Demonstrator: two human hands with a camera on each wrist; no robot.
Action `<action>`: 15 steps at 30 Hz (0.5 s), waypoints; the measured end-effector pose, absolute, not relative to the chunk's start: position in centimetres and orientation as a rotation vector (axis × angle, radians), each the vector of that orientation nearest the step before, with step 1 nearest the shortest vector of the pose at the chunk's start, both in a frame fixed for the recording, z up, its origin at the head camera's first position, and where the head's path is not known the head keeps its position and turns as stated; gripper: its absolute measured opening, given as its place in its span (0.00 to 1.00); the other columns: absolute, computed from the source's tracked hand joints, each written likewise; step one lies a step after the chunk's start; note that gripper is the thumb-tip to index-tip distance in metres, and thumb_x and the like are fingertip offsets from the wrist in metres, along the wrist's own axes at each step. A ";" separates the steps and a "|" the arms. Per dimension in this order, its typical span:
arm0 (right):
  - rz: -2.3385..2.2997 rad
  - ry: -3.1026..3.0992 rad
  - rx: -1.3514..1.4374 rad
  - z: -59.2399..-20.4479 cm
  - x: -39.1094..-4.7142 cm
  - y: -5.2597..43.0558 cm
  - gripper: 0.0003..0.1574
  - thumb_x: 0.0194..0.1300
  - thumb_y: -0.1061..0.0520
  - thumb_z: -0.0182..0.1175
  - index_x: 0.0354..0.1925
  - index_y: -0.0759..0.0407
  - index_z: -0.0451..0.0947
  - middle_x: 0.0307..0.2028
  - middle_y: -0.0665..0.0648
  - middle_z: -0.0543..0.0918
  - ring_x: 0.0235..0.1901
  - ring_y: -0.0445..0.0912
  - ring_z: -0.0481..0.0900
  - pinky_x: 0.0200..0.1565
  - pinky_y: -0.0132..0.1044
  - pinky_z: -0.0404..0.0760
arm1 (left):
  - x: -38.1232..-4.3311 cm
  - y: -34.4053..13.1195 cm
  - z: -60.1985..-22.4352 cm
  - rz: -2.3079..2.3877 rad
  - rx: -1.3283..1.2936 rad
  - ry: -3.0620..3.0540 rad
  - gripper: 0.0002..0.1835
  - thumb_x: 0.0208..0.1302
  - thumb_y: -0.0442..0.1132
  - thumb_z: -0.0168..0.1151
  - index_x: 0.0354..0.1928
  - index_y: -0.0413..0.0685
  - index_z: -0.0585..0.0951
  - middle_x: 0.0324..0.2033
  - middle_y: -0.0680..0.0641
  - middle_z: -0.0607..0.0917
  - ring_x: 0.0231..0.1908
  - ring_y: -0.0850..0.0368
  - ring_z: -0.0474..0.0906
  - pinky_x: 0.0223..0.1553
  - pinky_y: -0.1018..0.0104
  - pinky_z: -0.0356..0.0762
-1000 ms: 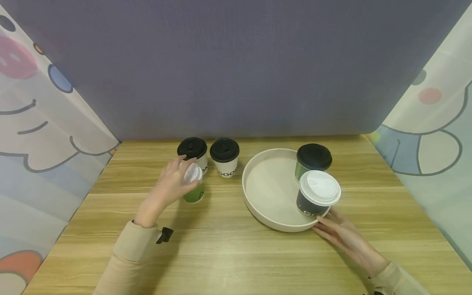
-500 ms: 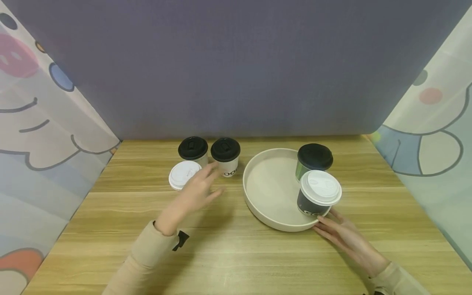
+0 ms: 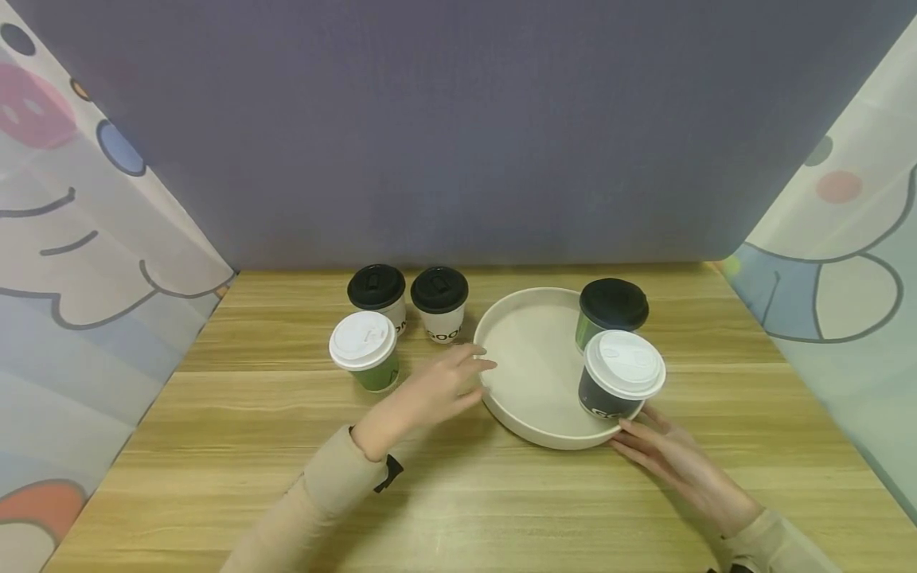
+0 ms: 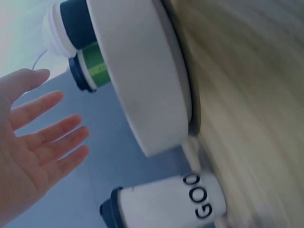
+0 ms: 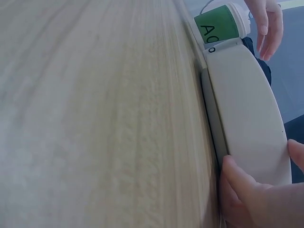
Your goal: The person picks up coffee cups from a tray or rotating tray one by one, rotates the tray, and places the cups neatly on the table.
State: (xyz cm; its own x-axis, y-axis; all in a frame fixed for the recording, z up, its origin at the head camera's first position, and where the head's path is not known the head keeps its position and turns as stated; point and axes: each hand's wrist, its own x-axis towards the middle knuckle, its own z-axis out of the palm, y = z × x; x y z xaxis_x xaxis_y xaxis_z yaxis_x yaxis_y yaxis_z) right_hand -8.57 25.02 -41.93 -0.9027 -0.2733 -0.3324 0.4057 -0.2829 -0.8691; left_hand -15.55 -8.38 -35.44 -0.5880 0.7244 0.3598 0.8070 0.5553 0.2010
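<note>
A cream round tray [image 3: 526,366] with a raised rim carries two lidded paper cups. One is a dark cup with a white lid [image 3: 622,366]; behind it stands a green cup with a black lid [image 3: 612,305]. My right hand [image 3: 680,465] grips the tray's front right edge, thumb at the rim and fingers [image 5: 237,173] at its base. My left hand [image 3: 433,390], fingers spread and holding nothing, is beside the tray's left rim; the left wrist view shows its palm [image 4: 33,156] free. Whether its fingertips touch the rim, I cannot tell.
Left of the tray stand a green cup with a white lid [image 3: 367,350] and two white cups with black lids, one at the back left [image 3: 377,294] and one nearer the tray [image 3: 440,306]. A grey panel [image 3: 466,143] closes off the wooden table's [image 3: 501,509] back.
My left hand has moved right, from the green white-lidded cup past the white cups to the tray's left rim. That cup stands slightly farther left. My right hand has stayed at the tray.
</note>
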 end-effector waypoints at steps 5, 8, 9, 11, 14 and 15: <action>-2.273 1.433 -0.008 -42.5 -8.9 25.4 0.36 0.69 0.60 0.38 0.66 0.66 0.31 0.45 0.55 0.73 0.46 0.45 0.75 0.52 0.38 0.70 | -15.1 -7.1 -35.6 -0.478 -1.351 -2.592 0.16 0.58 0.43 0.57 0.47 0.45 0.77 0.46 0.44 0.76 0.46 0.53 0.74 0.48 0.64 0.71; -2.334 1.266 -0.153 -43.0 -9.2 25.8 0.22 0.71 0.59 0.29 0.59 0.61 0.58 0.45 0.55 0.76 0.47 0.47 0.75 0.51 0.37 0.71 | -14.8 -6.6 -35.8 -0.475 -1.389 -2.588 0.15 0.58 0.43 0.57 0.47 0.45 0.77 0.45 0.45 0.77 0.45 0.54 0.74 0.48 0.65 0.71; -2.355 1.201 -0.186 -43.1 -9.3 25.9 0.22 0.71 0.59 0.26 0.54 0.58 0.64 0.45 0.55 0.76 0.47 0.48 0.74 0.51 0.36 0.71 | -14.7 -6.4 -35.9 -0.474 -1.399 -2.585 0.15 0.58 0.42 0.57 0.46 0.45 0.78 0.44 0.45 0.77 0.44 0.54 0.74 0.47 0.65 0.71; -2.397 1.073 -0.232 -43.5 -9.5 26.2 0.27 0.71 0.59 0.23 0.47 0.55 0.71 0.46 0.57 0.76 0.48 0.49 0.74 0.51 0.37 0.71 | -14.6 -6.1 -36.0 -0.466 -1.418 -2.583 0.15 0.58 0.42 0.57 0.46 0.45 0.78 0.43 0.45 0.77 0.44 0.54 0.75 0.47 0.66 0.71; -2.427 0.983 -0.278 -43.7 -9.8 26.5 0.30 0.70 0.61 0.21 0.48 0.58 0.72 0.47 0.58 0.76 0.49 0.50 0.74 0.52 0.37 0.70 | -14.4 -5.5 -36.2 -0.444 -1.446 -2.574 0.14 0.58 0.42 0.57 0.46 0.46 0.78 0.42 0.46 0.77 0.44 0.55 0.75 0.48 0.66 0.70; -2.431 0.978 -0.293 -43.8 -9.9 26.7 0.30 0.70 0.61 0.20 0.48 0.58 0.72 0.47 0.58 0.76 0.49 0.49 0.74 0.52 0.36 0.70 | -14.3 -5.3 -36.3 -0.434 -1.457 -2.570 0.14 0.58 0.42 0.57 0.46 0.46 0.78 0.42 0.47 0.78 0.44 0.55 0.74 0.48 0.67 0.70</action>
